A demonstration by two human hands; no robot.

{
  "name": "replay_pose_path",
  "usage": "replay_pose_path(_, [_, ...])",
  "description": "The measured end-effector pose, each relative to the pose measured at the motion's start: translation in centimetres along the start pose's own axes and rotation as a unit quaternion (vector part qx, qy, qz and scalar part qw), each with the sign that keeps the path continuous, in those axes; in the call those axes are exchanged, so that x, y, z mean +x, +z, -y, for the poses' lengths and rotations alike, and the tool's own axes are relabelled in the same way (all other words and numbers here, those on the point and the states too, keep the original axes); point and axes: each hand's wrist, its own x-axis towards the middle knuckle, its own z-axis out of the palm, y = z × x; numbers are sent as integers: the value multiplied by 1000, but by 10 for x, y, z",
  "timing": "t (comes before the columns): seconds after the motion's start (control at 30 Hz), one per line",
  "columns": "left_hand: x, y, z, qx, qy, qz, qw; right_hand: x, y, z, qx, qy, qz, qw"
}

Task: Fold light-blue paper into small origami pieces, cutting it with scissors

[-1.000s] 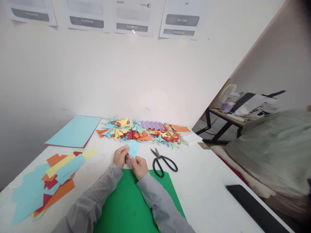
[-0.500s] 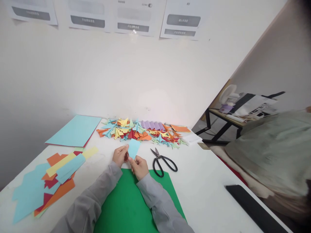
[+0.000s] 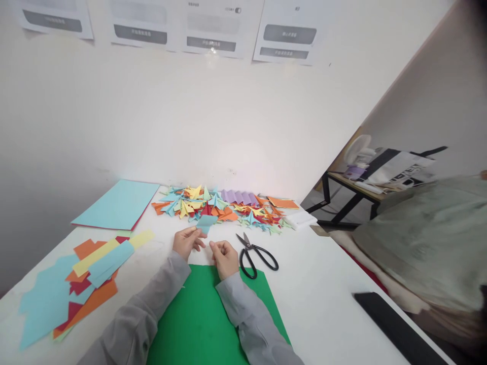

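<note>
My left hand (image 3: 187, 241) pinches a small light-blue piece of paper (image 3: 206, 223) by its lower left side, tilted in the air. Just to the right, my right hand (image 3: 225, 257) is apart from the paper, its thumb and fingers curled together with nothing visible in them. Beneath my forearms lies a green sheet (image 3: 198, 319). Black-handled scissors (image 3: 249, 248) rest partly spread on the white table, close to my right hand. Behind the paper spreads a heap of folded paper shapes (image 3: 186, 207) in several colours.
Loose paper pieces and strips (image 3: 57, 286) overlap at the left, before a stack of blue sheets (image 3: 117, 205). A purple pleated paper (image 3: 239, 197) and orange paper (image 3: 282, 203) lie by the wall. A black strip (image 3: 395, 324) is at the right, near another person (image 3: 429, 238).
My right hand has let go of the blue paper and moved slightly right. In my left hand, the paper has tipped over and now looks shorter.
</note>
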Motion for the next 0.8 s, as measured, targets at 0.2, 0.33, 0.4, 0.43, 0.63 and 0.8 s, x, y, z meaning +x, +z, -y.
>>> replay_pose_path(0.2, [5,-3,5,-84,-15,15,996,-2,-2,3,10,-105,-32,994])
replay_pose_path(0.33, [6,-3,11,-60,-2,-2,998,-4,-3,3,-34,-141,-4,989])
replay_pose_path(0.4, [7,-2,13,-50,5,-4,999,-3,-3,1,-70,-158,2,985])
replay_pose_path(0.43, [7,-2,14,-48,9,-2,999,-3,-4,0,-87,-167,4,982])
replay_pose_path(0.63, [7,-4,11,-22,9,24,999,2,-8,-6,-144,-200,-9,969])
replay_pose_path(0.8, [11,-5,14,-43,-18,8,999,1,-9,-3,-132,-205,20,969])
